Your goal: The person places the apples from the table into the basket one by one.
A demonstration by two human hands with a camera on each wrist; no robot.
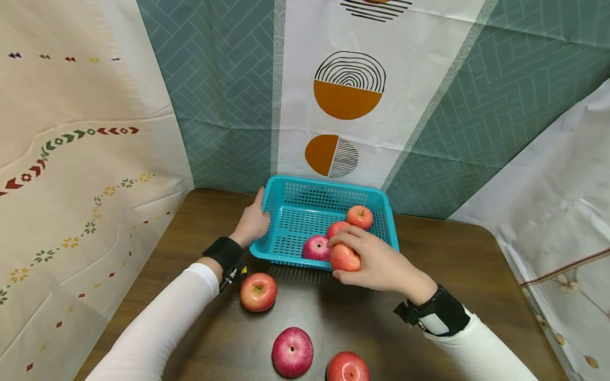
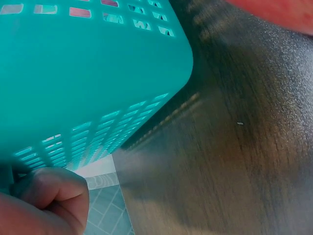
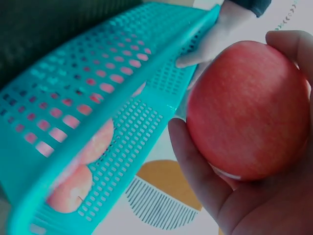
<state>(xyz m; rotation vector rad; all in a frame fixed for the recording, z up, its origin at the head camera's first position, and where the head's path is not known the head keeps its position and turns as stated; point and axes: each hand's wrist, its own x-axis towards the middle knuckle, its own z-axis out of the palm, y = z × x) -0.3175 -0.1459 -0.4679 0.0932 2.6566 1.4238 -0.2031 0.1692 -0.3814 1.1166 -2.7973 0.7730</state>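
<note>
A turquoise plastic basket [image 1: 305, 212] stands at the back of the table. My left hand [image 1: 252, 222] grips its left rim, and curled fingers [image 2: 61, 193] show beside the basket wall in the left wrist view. My right hand [image 1: 376, 259] holds a red apple [image 3: 249, 110] over the basket's front rim, thumb on one side and fingers on the other. Inside the basket lie a dark pink apple [image 1: 316, 248], a red apple [image 1: 337, 228] partly hidden by the right hand, and another red apple [image 1: 359, 217] in the back right corner.
On the brown table [image 1: 443, 254], in front of the basket, lie a red apple [image 1: 258, 292] near my left wrist, a dark pink apple [image 1: 293, 352] and a red apple [image 1: 348, 368] cut off by the view's lower edge. A patterned curtain [image 1: 229, 106] hangs behind the basket.
</note>
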